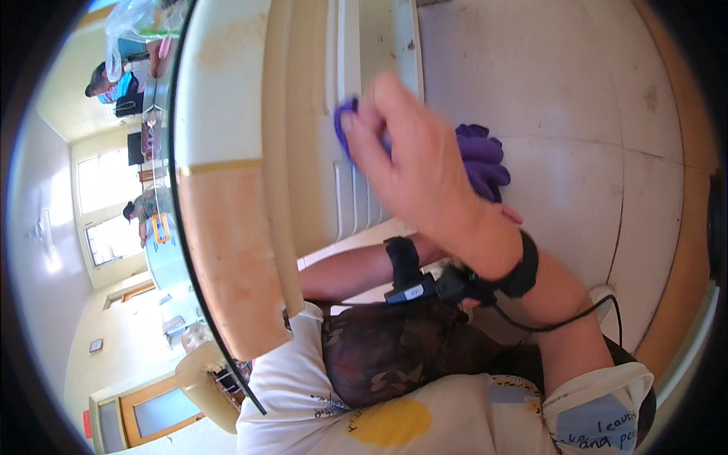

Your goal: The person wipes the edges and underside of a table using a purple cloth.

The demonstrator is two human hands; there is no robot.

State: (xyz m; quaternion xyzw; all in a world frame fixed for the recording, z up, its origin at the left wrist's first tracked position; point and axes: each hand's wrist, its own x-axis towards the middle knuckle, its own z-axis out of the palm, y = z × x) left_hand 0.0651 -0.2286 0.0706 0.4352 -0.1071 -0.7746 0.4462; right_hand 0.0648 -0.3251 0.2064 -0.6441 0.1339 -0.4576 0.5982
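My right hand [421,153] grips a purple cloth [346,122], its fingers pressed at the white grooved side panel [313,187] of a desk. More bunched purple cloth [483,159] shows beyond that hand; whether it is the same piece I cannot tell. My left forearm reaches in from the left and passes behind the right one. Of my left hand [512,213], only what look like fingertips show, close below the bunched cloth; its grip is hidden. Black straps [405,259] with a small device and a cable are around my wrists.
A glass top [177,142] with a dark edge lies over the desk, whose side has a worn bare-wood patch [233,256]. Pale floor tiles [557,85] spread at the right. Two people [108,85] are at tables farther off. A beige chair [202,381] stands at lower left.
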